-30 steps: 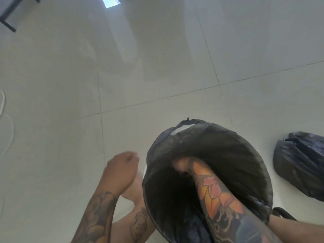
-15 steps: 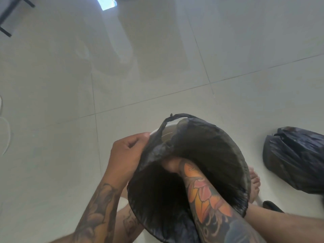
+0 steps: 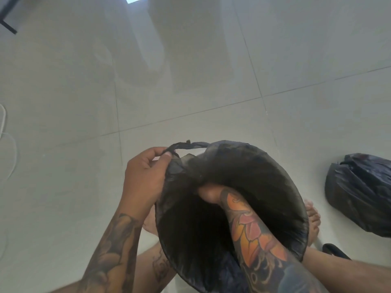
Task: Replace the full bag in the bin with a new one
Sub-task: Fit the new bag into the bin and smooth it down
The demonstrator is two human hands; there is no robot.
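A new black bag [image 3: 264,176] lines the bin, its mouth spread wide toward me. A sliver of the bin's white rim [image 3: 199,154] shows at the far edge. My left hand [image 3: 146,176] is at the bag's left rim and pinches a thin strip of its edge between thumb and fingers. My right arm reaches down inside the bag. Only the wrist end of my right hand [image 3: 208,194] shows, and its fingers are hidden in the dark plastic. The full black bag [image 3: 359,193] lies on the floor to the right.
Pale floor tiles surround the bin. My bare feet flank it, with a black sandal [image 3: 336,251] by the right one. A white cable [image 3: 4,123] curls at the left edge. A black furniture leg [image 3: 8,24] stands at the top left.
My left hand rose from beside the bin to the bag's left rim and took hold of the edge strip. The right arm stayed inside the bag.
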